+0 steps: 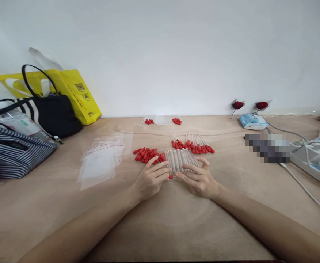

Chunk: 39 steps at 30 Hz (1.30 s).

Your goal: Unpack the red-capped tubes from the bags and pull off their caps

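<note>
My left hand [153, 179] is closed on a small red rubber bulb [171, 176], mostly covered by the fingertips. Fingers of my right hand [200, 180] pinch a thin clear glass tube [175, 177] that meets the bulb, like a dropper; how far it goes in cannot be seen. Just beyond both hands lies a row of loose clear tubes [180, 159]. A heap of red bulbs [146, 154] sits left of that row, close to my left hand. Behind the row, droppers with red bulbs on their tubes [201, 148] lie side by side.
Clear zip bags [99, 164] overlap on the left. Filled bags [160, 119] lie by the wall. A yellow bag [80, 96], black bag [58, 113] and striped pouch [20, 153] stand far left. A tissue pack [253, 121], power strip [313, 160] and cables are at right.
</note>
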Each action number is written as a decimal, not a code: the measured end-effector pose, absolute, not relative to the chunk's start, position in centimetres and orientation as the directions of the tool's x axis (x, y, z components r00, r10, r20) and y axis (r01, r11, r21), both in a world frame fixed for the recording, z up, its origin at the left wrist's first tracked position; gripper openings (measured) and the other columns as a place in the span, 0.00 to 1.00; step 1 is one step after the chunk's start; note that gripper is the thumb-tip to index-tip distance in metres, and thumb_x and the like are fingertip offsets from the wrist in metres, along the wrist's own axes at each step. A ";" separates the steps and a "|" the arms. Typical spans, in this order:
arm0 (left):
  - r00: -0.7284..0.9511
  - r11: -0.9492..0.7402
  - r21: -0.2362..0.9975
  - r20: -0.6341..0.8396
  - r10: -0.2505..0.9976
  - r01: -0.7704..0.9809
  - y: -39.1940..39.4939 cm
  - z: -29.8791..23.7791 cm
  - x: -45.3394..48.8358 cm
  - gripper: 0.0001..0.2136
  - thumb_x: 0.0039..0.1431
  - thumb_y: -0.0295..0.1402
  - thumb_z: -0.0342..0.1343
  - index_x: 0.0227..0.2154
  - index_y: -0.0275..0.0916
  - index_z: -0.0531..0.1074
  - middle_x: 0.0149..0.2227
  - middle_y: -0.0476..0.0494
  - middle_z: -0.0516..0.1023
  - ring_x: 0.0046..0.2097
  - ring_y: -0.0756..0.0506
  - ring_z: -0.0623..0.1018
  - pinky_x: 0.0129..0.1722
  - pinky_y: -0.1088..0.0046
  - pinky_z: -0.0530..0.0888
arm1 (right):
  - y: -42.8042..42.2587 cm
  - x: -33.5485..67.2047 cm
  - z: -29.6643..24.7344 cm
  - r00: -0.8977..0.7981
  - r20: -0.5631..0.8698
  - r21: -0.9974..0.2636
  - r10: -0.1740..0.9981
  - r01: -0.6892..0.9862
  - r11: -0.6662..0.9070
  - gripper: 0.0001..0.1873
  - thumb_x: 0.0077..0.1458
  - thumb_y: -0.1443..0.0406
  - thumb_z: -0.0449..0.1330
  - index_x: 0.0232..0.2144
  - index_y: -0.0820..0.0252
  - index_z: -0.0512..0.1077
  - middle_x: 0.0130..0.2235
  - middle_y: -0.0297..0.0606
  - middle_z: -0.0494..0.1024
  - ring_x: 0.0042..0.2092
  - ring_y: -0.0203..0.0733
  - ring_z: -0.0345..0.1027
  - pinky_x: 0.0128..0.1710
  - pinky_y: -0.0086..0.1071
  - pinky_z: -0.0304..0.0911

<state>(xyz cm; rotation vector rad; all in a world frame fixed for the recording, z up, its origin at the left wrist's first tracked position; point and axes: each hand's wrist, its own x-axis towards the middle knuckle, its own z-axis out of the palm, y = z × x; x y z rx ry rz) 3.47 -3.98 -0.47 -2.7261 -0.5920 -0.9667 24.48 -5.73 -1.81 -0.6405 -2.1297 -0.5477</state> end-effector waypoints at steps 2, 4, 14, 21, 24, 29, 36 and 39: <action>0.715 -0.904 -0.048 0.631 0.302 0.425 -4.0 -0.4 3.4 0.07 0.58 0.24 0.47 0.30 0.38 0.70 0.39 0.49 0.77 0.49 0.46 0.71 0.57 0.57 0.54 | -5.8 24.5 -1.8 -0.526 0.812 0.156 0.253 0.612 0.775 0.07 0.53 0.69 0.55 0.35 0.55 0.70 0.26 0.25 0.77 0.38 0.32 0.69 0.52 0.41 0.40; 0.715 -0.906 -0.048 0.633 0.297 0.420 -3.9 -0.3 3.1 0.08 0.57 0.23 0.46 0.30 0.38 0.69 0.39 0.49 0.77 0.49 0.46 0.71 0.55 0.58 0.57 | -5.9 24.8 -1.7 -0.522 0.815 0.148 0.253 0.610 0.778 0.08 0.53 0.69 0.54 0.35 0.55 0.70 0.25 0.25 0.77 0.38 0.32 0.68 0.52 0.41 0.40; 0.437 -0.767 0.186 0.729 0.526 0.614 -3.3 0.1 1.6 0.11 0.58 0.26 0.46 0.42 0.37 0.68 0.35 0.43 0.66 0.35 0.50 0.69 0.35 0.74 0.70 | -5.2 27.9 -2.0 -0.248 0.735 -0.124 0.631 0.866 0.484 0.12 0.54 0.67 0.51 0.39 0.57 0.71 0.22 0.31 0.72 0.29 0.34 0.63 0.43 0.37 0.47; 0.027 -0.325 0.632 0.433 0.901 0.703 2.6 2.5 -1.3 0.13 0.50 0.33 0.52 0.40 0.37 0.67 0.29 0.49 0.69 0.25 0.52 0.67 0.26 0.76 0.67 | -3.3 27.9 -2.7 -0.038 0.702 -0.275 0.711 0.906 0.321 0.10 0.50 0.67 0.50 0.31 0.60 0.70 0.26 0.34 0.76 0.30 0.36 0.67 0.42 0.36 0.46; 0.043 -0.246 0.645 0.314 0.948 0.723 5.0 2.6 -2.3 0.13 0.44 0.36 0.56 0.34 0.37 0.67 0.28 0.50 0.70 0.24 0.53 0.66 0.25 0.77 0.66 | -2.9 27.6 -2.8 -0.056 0.688 -0.256 0.724 0.915 0.313 0.09 0.50 0.67 0.50 0.27 0.59 0.70 0.25 0.34 0.76 0.29 0.37 0.67 0.42 0.36 0.45; 0.148 -0.246 0.599 0.210 0.967 0.762 6.0 2.4 -2.0 0.13 0.42 0.41 0.57 0.28 0.36 0.68 0.26 0.49 0.72 0.25 0.52 0.67 0.26 0.77 0.65 | -2.8 27.1 -2.9 -0.115 0.703 -0.176 0.702 0.928 0.328 0.10 0.51 0.67 0.50 0.28 0.59 0.72 0.26 0.36 0.76 0.30 0.37 0.67 0.43 0.37 0.44; 0.098 -0.193 0.565 0.194 0.976 0.802 6.4 2.6 -1.8 0.18 0.49 0.48 0.47 0.25 0.36 0.71 0.25 0.47 0.74 0.27 0.49 0.70 0.27 0.76 0.65 | -3.5 26.6 -2.6 -0.184 0.679 -0.106 0.711 0.933 0.343 0.11 0.53 0.64 0.50 0.30 0.59 0.73 0.29 0.37 0.76 0.33 0.39 0.66 0.44 0.38 0.44; 0.065 -0.171 0.537 0.209 0.976 0.826 6.9 3.3 -1.5 0.17 0.51 0.45 0.45 0.26 0.36 0.71 0.26 0.46 0.74 0.29 0.48 0.70 0.28 0.76 0.64 | -3.7 26.5 -2.6 -0.182 0.672 -0.106 0.718 0.936 0.336 0.11 0.53 0.63 0.51 0.29 0.59 0.73 0.30 0.37 0.76 0.33 0.39 0.65 0.44 0.39 0.43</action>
